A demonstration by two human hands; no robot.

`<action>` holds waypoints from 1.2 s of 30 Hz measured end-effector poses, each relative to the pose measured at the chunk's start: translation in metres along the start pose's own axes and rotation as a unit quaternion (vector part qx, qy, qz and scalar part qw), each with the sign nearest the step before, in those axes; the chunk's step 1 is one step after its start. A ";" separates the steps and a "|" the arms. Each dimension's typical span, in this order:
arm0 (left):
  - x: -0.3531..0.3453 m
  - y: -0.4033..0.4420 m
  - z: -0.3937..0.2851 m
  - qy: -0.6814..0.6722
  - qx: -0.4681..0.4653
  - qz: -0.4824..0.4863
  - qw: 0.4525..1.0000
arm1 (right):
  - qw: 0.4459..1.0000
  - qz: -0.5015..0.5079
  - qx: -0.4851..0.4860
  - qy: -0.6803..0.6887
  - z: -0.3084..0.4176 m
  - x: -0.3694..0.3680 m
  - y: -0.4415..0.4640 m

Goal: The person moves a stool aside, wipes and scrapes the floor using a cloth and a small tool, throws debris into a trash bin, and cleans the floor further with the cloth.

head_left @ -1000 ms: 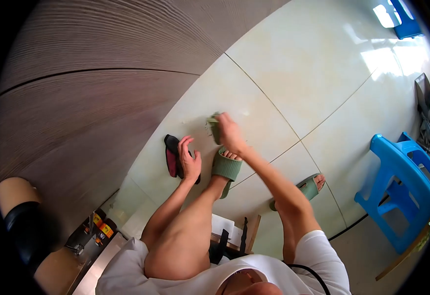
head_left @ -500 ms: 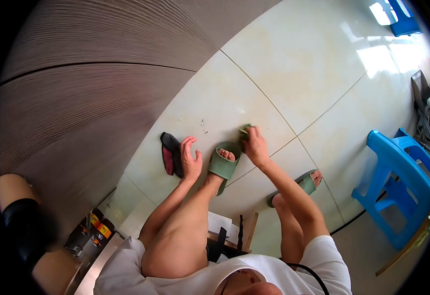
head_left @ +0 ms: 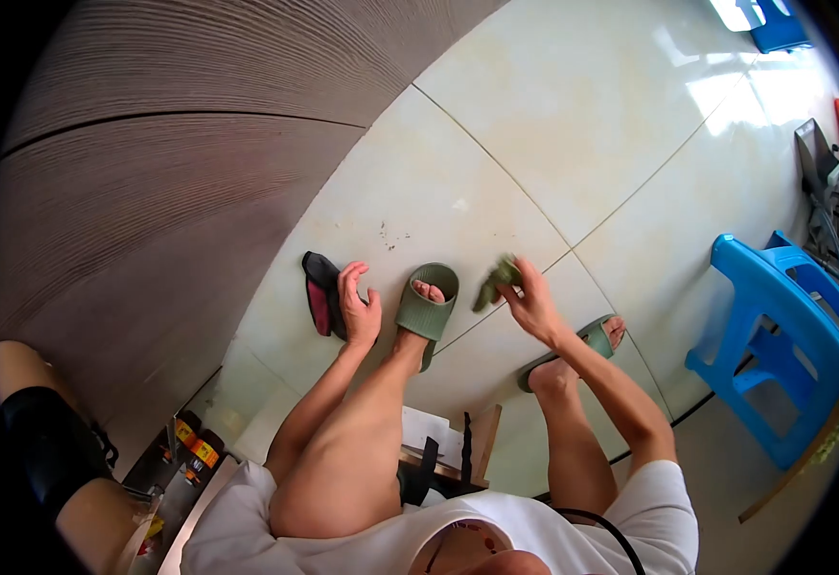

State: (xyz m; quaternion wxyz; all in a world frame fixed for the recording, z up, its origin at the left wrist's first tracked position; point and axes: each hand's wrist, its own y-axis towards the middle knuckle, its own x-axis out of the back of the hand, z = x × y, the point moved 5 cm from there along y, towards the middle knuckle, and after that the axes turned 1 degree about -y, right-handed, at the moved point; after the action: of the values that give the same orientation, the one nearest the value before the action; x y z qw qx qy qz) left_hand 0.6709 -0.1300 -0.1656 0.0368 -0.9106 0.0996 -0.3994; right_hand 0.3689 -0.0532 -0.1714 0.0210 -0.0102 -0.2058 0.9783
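My right hand (head_left: 532,299) grips a crumpled green cloth-like thing (head_left: 497,284) just above the tiled floor, between my two slippered feet. My left hand (head_left: 360,305) is empty, its fingers curved and apart, beside a black and dark-red shoe-like item (head_left: 321,292) on the floor. A green slipper (head_left: 425,316) is on my left foot, between the hands. The other green slipper (head_left: 597,337) is on my right foot, to the right of my right hand. Small dark crumbs (head_left: 392,236) lie on the tiles ahead of the left slipper.
A brown wood-grained panel (head_left: 180,192) fills the left side. A blue plastic stool (head_left: 774,335) stands at the right, with another blue stool (head_left: 781,29) at the top right. At the lower left are another person's leg (head_left: 17,369) and orange-labelled items (head_left: 195,446).
My right hand has moved right with the green thing, from ahead of the left slipper to its right side. Crumbs it covered now show. My left hand stays beside the dark item.
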 end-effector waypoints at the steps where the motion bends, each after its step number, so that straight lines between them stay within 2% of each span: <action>1: 0.000 0.000 0.000 -0.004 -0.002 0.000 1.000 | 0.999 -0.011 -0.018 -0.045 -0.022 0.009 -0.029; 3: -0.001 0.002 -0.002 -0.004 -0.010 0.000 1.000 | 0.978 -0.067 -0.034 -0.193 -0.064 0.018 -0.087; 6: -0.003 0.002 -0.005 0.002 -0.020 -0.001 1.000 | 0.946 -0.140 -0.125 -0.263 -0.092 0.017 -0.118; 7: -0.003 0.002 -0.006 -0.004 -0.020 -0.002 1.000 | 0.945 -0.164 -0.099 -0.264 -0.096 0.013 -0.116; 10: 0.000 0.000 -0.004 0.001 -0.018 0.000 1.000 | 0.953 -0.196 -0.101 -0.207 -0.082 -0.006 -0.075; 14: -0.002 -0.003 0.000 0.008 -0.002 0.004 1.000 | 0.954 -0.222 -0.005 -0.200 -0.044 -0.030 0.013; 16: -0.005 -0.005 0.000 0.007 -0.010 0.008 1.000 | 0.960 -0.209 0.054 -0.178 -0.031 -0.045 0.052; 19: -0.005 -0.004 -0.003 -0.006 -0.007 0.009 1.000 | 0.988 -0.126 0.019 -0.082 -0.028 -0.053 0.082; 22: -0.003 -0.005 0.001 0.000 -0.009 0.010 1.000 | 0.981 -0.179 0.059 -0.052 -0.019 -0.018 0.059; 24: -0.001 -0.007 0.002 0.004 -0.008 0.009 1.000 | 0.978 -0.180 0.047 -0.095 -0.015 0.019 0.038; 27: 0.000 -0.007 0.002 -0.001 0.002 0.006 1.000 | 0.943 -0.214 -0.010 -0.253 -0.038 0.052 0.031; 30: -0.003 -0.007 0.002 0.005 -0.008 0.004 1.000 | 0.917 -0.235 0.060 -0.316 -0.021 0.026 0.056; 32: -0.005 -0.009 0.003 0.017 -0.024 0.001 1.000 | 0.935 -0.178 0.036 -0.306 -0.013 -0.005 0.088; 36: -0.004 -0.009 0.001 0.011 -0.017 -0.004 1.000 | 0.949 -0.060 0.054 -0.305 0.000 -0.080 0.127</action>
State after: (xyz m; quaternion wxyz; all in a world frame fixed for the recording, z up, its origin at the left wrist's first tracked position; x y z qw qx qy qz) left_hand 0.6702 -0.1208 -0.1680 0.0183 -0.9072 0.1033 -0.4074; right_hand 0.4441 -0.1728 -0.2211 0.0165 0.3021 -0.1493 0.9414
